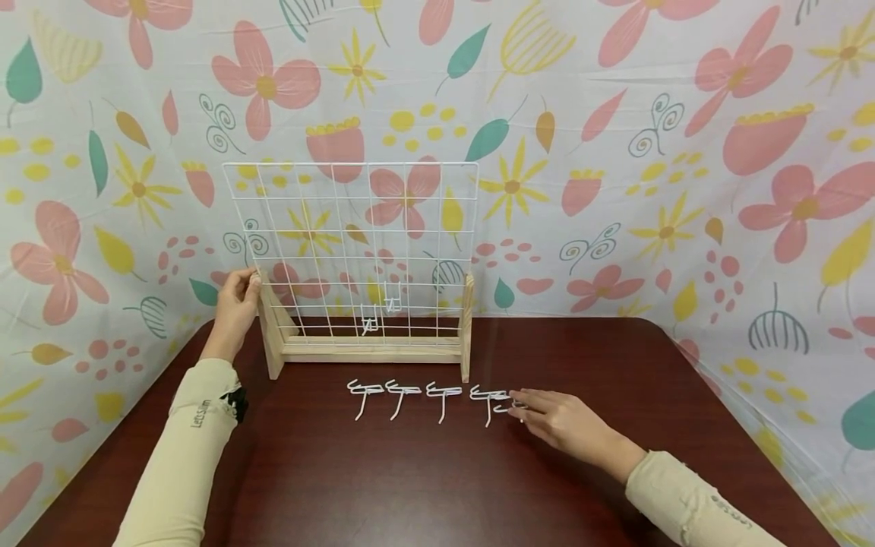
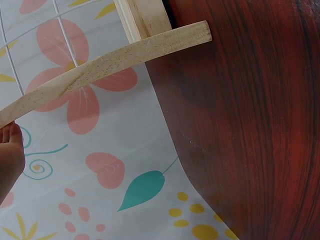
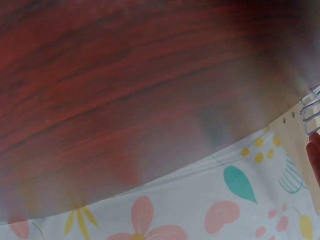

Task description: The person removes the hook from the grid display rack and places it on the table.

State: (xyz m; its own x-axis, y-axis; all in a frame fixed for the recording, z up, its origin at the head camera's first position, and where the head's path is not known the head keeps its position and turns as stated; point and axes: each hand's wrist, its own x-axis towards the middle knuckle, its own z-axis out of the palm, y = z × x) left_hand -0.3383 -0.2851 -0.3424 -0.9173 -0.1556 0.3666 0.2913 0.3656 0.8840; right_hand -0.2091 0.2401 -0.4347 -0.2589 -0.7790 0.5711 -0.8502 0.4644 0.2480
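On dark red wooden table [image 1: 410, 479]: left hand [image 1: 235, 304] grasps wooden-framed white wire grid rack [image 1: 355, 251] at left post; right hand [image 1: 557, 422], fingers outstretched, touches rightmost white metal hook [image 1: 492, 399].

Both arms wear long, close-fitting sleeves of pale cream knit that reach down to the wrists, leaving the hands bare. The left sleeve [image 1: 184, 456] carries small dark lettering printed along the forearm (it appears to read "Lets slim"), and a black strap or patch sits at its 3 o'clock edge, just below the cuff. The right sleeve [image 1: 690, 505] bears similar small dark lettering near its lower end, too small to read.
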